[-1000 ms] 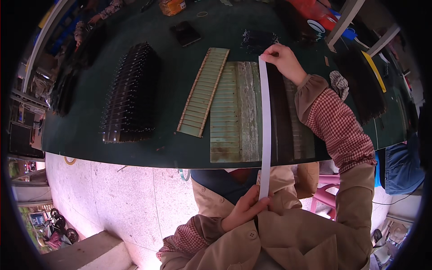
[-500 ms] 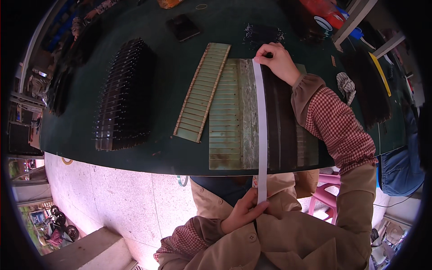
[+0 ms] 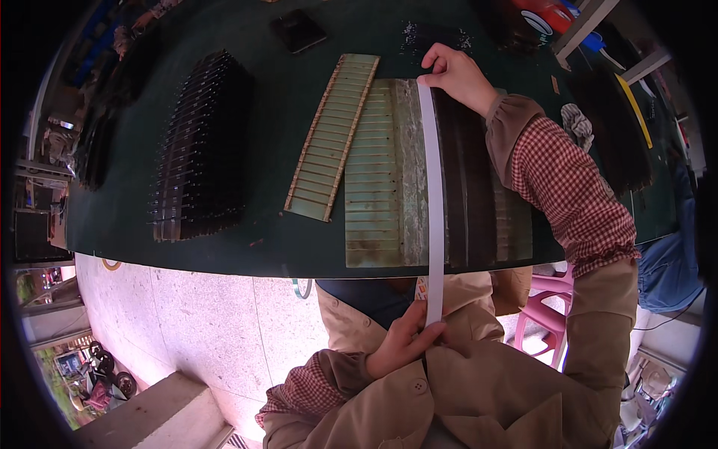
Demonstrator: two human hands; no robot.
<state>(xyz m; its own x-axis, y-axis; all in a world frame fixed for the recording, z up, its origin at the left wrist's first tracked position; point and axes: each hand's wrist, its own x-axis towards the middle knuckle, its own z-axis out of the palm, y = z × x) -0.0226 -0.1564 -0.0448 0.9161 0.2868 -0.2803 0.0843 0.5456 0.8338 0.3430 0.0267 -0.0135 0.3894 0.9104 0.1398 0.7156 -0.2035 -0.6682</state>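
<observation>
White tape (image 3: 432, 187) runs mid-frame, likely held to lie straight. Left hand (image 3: 404, 344) pinches it; right hand (image 3: 460, 78) touches, can't tell if pinching.

Looks like a workshop — has a big dark green table (image 3: 280, 135) with a dark stack of thin pieces (image 3: 198, 150), a lined green board (image 3: 334, 138) and a long white strip (image 3: 434, 202) pulled across its edge — plus a pink stool (image 3: 544, 318) and hard speckled floor (image 3: 202, 322).
</observation>
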